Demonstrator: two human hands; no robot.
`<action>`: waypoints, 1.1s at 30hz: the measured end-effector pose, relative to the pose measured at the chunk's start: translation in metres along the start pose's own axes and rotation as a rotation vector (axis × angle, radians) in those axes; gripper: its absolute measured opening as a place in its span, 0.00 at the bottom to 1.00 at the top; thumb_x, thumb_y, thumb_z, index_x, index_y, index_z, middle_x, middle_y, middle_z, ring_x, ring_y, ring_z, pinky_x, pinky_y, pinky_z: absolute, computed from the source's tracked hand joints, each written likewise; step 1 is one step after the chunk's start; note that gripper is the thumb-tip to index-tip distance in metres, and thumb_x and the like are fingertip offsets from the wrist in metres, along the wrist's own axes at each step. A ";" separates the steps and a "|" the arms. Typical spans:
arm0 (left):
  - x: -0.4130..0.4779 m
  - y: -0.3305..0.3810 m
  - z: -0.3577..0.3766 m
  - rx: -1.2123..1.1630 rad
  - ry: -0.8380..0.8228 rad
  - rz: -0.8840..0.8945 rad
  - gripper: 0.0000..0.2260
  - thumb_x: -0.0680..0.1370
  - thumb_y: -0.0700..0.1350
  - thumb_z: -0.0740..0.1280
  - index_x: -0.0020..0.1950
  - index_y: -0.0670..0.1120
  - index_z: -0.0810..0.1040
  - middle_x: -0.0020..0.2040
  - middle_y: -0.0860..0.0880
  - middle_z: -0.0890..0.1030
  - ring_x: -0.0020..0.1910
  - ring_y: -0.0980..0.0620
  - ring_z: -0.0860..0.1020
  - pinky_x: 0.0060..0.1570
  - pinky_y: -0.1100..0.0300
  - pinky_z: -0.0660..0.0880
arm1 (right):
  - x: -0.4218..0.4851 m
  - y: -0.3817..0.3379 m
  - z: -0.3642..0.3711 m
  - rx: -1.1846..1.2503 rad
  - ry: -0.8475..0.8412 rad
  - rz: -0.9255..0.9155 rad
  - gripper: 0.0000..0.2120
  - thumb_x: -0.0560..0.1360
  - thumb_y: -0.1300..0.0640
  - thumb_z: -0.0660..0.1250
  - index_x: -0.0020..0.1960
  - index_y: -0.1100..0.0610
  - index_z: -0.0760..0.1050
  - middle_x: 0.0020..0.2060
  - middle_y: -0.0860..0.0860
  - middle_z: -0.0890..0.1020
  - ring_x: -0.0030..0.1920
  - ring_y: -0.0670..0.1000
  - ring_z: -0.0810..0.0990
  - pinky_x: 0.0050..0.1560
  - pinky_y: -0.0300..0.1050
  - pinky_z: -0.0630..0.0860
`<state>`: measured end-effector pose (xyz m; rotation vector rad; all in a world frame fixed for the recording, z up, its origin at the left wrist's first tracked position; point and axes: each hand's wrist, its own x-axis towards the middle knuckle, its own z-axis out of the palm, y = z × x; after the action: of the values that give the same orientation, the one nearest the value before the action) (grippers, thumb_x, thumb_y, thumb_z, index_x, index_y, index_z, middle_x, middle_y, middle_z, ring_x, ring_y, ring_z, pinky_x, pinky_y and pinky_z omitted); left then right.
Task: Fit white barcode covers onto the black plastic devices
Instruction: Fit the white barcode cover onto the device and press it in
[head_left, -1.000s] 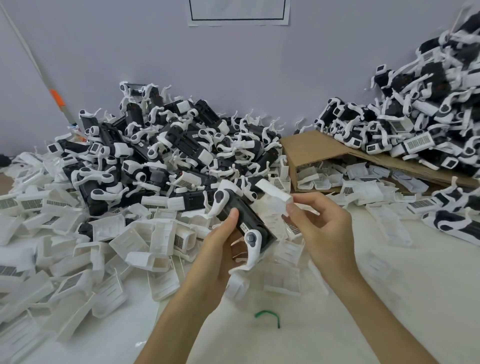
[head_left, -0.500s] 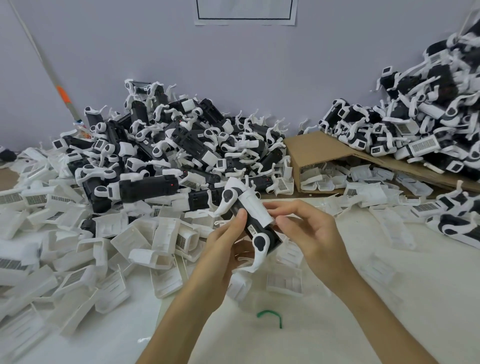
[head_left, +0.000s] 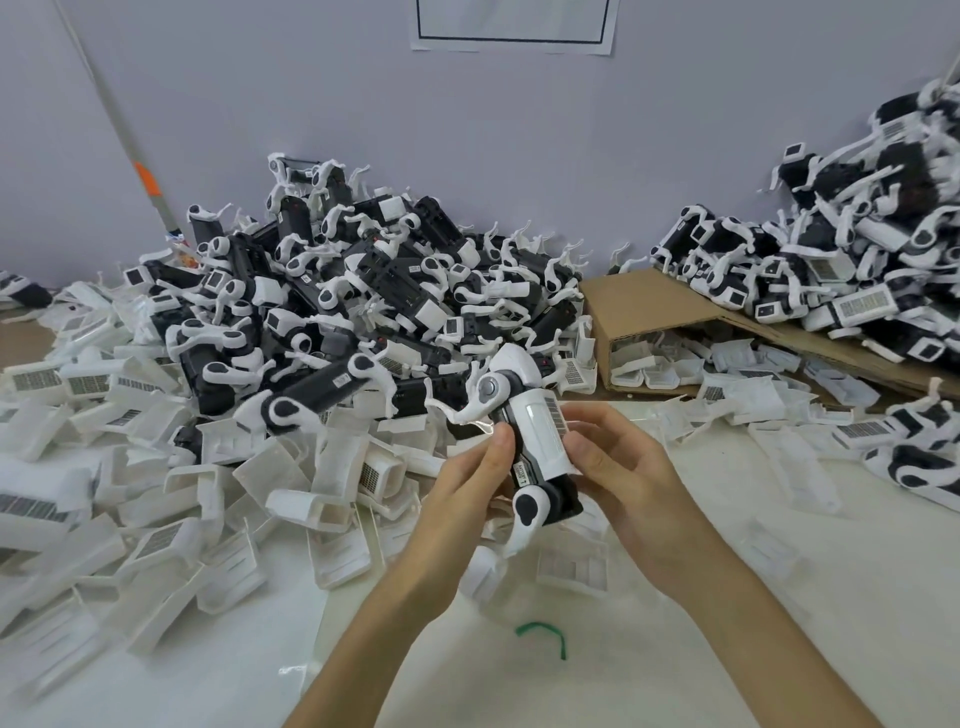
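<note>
Since 1 s ago: the white cover (head_left: 540, 434) has gone from the right hand's (head_left: 623, 467) fingertips, held apart, onto the black device (head_left: 563, 500). The device now stands steeper, its top end tipped away from the person.

Cover lies flat along the device's upper face, glossy white w/ rounded edges. A barcode strip runs down the side nearest the right hand. Below the cover a short stretch of black body shows. On the left-hand side there is a grey edge w/ a small printed label. Each end of the device has a white hinged arm w/ a round pivot: grey button at the far end, black at the near end.

Left hand (head_left: 467, 483) grips the device from below & left, thumb pressed on its grey edge, fingers curled behind. Right hand pinches the cover's barcode side, fingers bent round it. Device sits btwn both hands, lifted off the counter (head_left: 779, 649).

Beyond the left hand is a heap of devices (head_left: 363, 291), w/ loose covers (head_left: 156, 467) to its left. Beyond the right hand lies a cardboard box (head_left: 639, 306) on its side. Just nearer than the hands is a green tie (head_left: 543, 631).
</note>
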<state>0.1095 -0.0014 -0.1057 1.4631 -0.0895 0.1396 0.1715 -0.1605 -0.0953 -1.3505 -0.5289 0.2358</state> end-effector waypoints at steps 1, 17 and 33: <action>0.000 0.000 0.000 0.002 -0.002 0.005 0.19 0.80 0.63 0.58 0.54 0.57 0.85 0.52 0.45 0.86 0.53 0.47 0.84 0.52 0.61 0.81 | 0.000 0.000 0.001 -0.006 -0.024 0.020 0.19 0.68 0.43 0.73 0.55 0.52 0.82 0.51 0.53 0.85 0.51 0.51 0.83 0.47 0.41 0.79; -0.001 0.000 0.010 0.137 0.143 0.132 0.26 0.75 0.67 0.57 0.51 0.48 0.84 0.57 0.35 0.80 0.57 0.40 0.79 0.62 0.40 0.74 | -0.005 -0.004 0.003 0.038 -0.161 0.126 0.24 0.79 0.44 0.63 0.67 0.59 0.76 0.61 0.59 0.82 0.64 0.59 0.79 0.66 0.54 0.75; -0.002 0.003 0.010 0.119 0.081 0.192 0.15 0.74 0.49 0.71 0.61 0.51 0.81 0.59 0.47 0.81 0.50 0.49 0.84 0.46 0.60 0.80 | -0.008 0.001 0.013 -0.170 0.045 -0.137 0.14 0.75 0.52 0.68 0.57 0.58 0.75 0.50 0.53 0.86 0.48 0.52 0.85 0.44 0.51 0.81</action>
<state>0.1070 -0.0110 -0.1017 1.5647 -0.1577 0.3654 0.1579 -0.1525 -0.0962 -1.4735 -0.6122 0.0488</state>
